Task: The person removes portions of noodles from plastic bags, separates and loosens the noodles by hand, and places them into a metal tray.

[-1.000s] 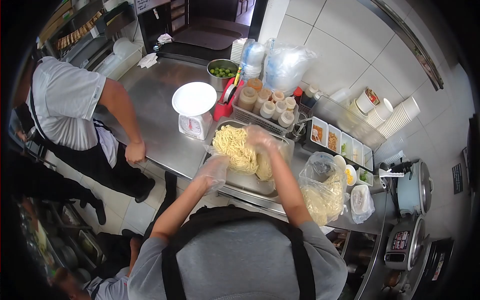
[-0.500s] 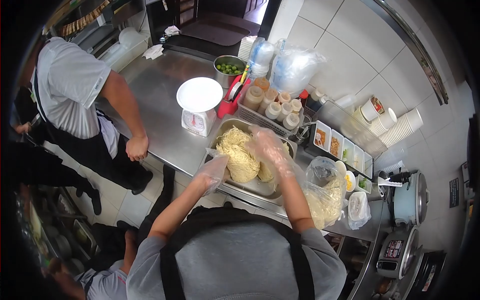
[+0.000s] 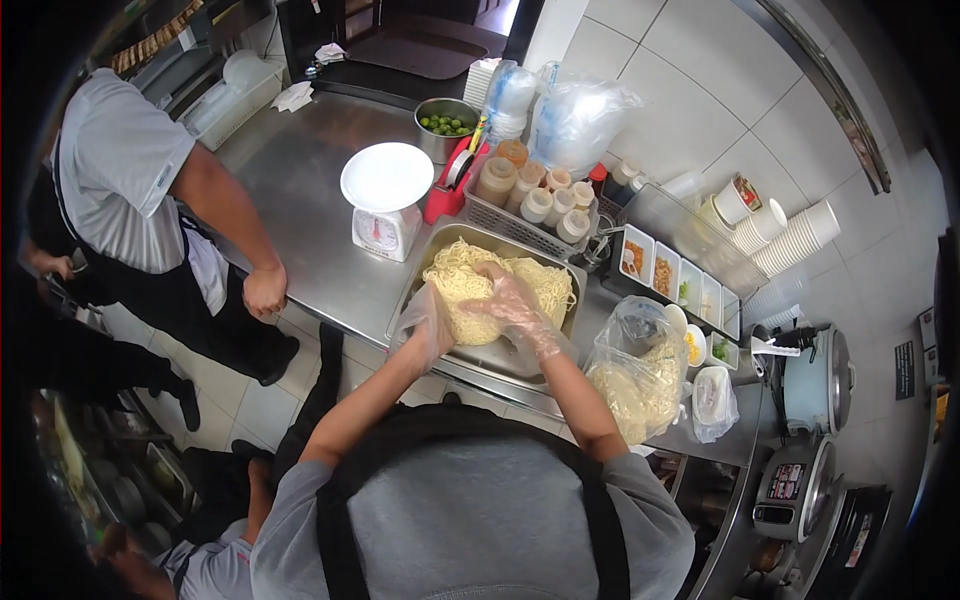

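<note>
Pale yellow noodles [image 3: 463,275] lie heaped in a rectangular metal tray [image 3: 402,300] on the steel counter. My left hand [image 3: 428,322], in a clear plastic glove, cups the left side of the nearer heap, its fingertips partly hidden. From the right, my gloved right hand [image 3: 508,306] grips the same heap, fingers curved over its noodles. A second mound of noodles [image 3: 545,288] sits in the tray's right part, behind my right hand. The metal bottom of the tray shows at the near side.
Left of the tray stands a white kitchen scale [image 3: 385,232]. Behind it are a basket of sauce bottles [image 3: 540,238] and a pot of green limes [image 3: 446,125]. A plastic bag of noodles [image 3: 640,385] lies on the right. A co-worker's hand [image 3: 265,291] rests at the counter's left edge.
My right hand has moved left and down from over the tray's right part onto the nearer heap. The noodles are gathered between both hands, and more bare tray shows in front.
</note>
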